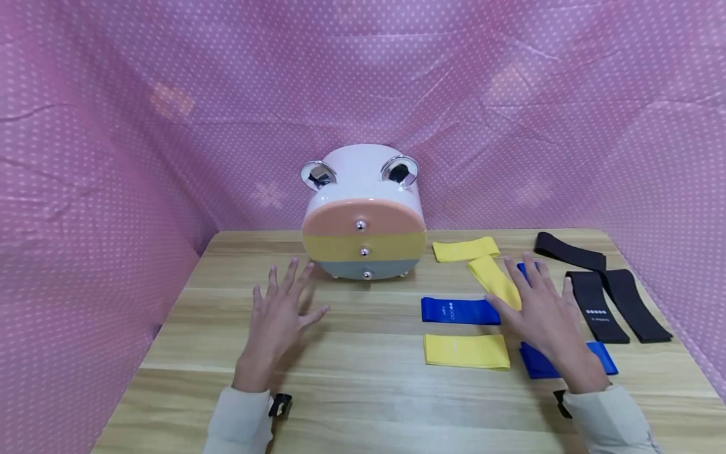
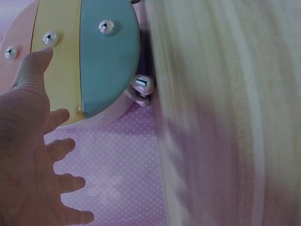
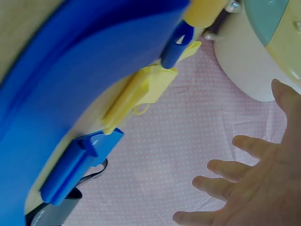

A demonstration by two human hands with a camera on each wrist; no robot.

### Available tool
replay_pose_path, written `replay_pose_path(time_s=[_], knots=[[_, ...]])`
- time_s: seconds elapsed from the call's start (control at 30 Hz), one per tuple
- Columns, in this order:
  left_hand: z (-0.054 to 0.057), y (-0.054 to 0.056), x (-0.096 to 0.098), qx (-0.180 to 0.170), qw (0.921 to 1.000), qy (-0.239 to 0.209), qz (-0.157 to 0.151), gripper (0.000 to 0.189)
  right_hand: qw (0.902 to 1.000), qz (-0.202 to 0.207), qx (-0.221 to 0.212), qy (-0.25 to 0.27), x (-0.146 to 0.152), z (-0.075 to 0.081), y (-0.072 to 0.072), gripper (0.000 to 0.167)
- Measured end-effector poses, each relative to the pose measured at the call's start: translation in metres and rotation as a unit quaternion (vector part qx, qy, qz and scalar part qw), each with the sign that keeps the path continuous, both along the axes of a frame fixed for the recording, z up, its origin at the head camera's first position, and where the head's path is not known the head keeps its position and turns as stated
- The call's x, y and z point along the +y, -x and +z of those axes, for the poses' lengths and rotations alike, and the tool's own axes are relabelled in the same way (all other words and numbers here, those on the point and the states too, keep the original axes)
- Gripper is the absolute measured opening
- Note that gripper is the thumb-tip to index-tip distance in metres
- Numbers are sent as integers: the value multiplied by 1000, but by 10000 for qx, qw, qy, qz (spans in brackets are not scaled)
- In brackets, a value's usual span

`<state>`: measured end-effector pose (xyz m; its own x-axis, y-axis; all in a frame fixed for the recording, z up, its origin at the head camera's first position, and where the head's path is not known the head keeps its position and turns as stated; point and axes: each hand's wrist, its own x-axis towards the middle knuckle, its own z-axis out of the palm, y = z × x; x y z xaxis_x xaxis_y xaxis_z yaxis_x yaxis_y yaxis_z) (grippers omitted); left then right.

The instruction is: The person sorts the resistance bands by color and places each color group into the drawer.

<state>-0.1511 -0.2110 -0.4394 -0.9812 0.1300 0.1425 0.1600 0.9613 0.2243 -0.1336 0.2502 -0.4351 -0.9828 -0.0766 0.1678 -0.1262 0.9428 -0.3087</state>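
Note:
My left hand [image 1: 276,329] is spread over the left part of the table, fingers apart, holding nothing. My right hand [image 1: 546,314], also spread and holding nothing, hovers among flat resistance bands on the right. Near it lie a blue band [image 1: 460,311] printed "Light", a yellow band [image 1: 467,351] and another yellow band [image 1: 492,277]. Beneath the right wrist are blue bands [image 1: 539,362], partly hidden. Farther right rest black bands [image 1: 598,309]. Between and beyond the hands stands a small white drawer cabinet [image 1: 363,170] with pink, yellow and teal drawer fronts, each with a silver knob.
The wooden table [image 1: 363,403] meets a pink dotted curtain [image 1: 363,82] at the back and both sides. Two shiny round eye-like pieces top the cabinet. One more yellow band [image 1: 466,250] lies by its right side, and a black band [image 1: 570,251] near the back right edge.

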Motion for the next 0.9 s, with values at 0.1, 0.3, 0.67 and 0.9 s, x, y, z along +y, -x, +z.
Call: replay_pose_path(time_s=[0.1,0.3,0.67,0.9], knots=[[4,0,0,50,9999,-158,-1,87,9997,17,258,10,-6,3,1,85],[15,1,0,249,9989,-396,-57,81,9978,143,640,34,-18,12,3,80],[37,10,-6,982,9932,-455,-442,67,9925,286,1176,199,-52,29,5,74],[56,16,-12,1899,9767,-531,-845,66,9829,485,1753,266,-73,41,10,69]])
